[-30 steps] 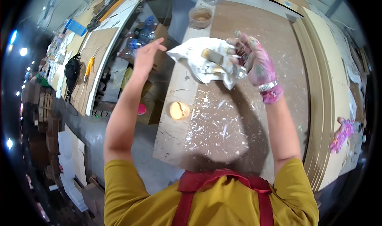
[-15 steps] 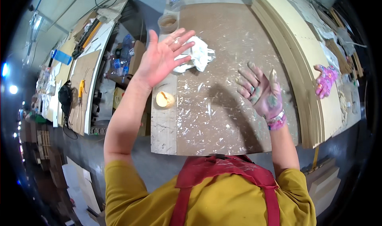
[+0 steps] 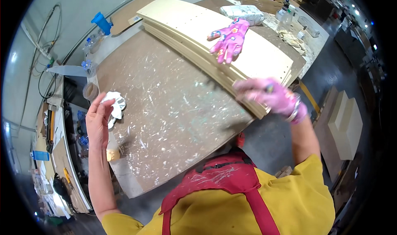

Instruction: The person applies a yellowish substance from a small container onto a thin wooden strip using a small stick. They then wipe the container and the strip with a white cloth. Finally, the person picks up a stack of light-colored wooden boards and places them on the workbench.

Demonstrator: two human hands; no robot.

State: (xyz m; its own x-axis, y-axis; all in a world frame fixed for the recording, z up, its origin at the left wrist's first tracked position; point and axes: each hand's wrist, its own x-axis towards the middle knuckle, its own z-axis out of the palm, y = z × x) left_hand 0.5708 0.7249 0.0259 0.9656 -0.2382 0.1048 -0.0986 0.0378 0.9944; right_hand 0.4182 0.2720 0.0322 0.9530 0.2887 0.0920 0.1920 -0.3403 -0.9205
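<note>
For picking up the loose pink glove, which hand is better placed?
Right hand, probably: it is near the stacked boards where the loose pink glove lies; the left hand is across the table.

The stacked boards point(image 3: 178, 17) look like smooth, matt, pale wood; the brown tabletop point(image 3: 165, 106) is dull and marked with white specks. The loose pink glove point(image 3: 231, 36) looks like cloth, the blue container point(image 3: 101, 23) smooth plastic.

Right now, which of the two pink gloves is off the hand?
The loose glove, lying on top of the stacked pale boards; the worn glove covers the person's right hand.
</note>
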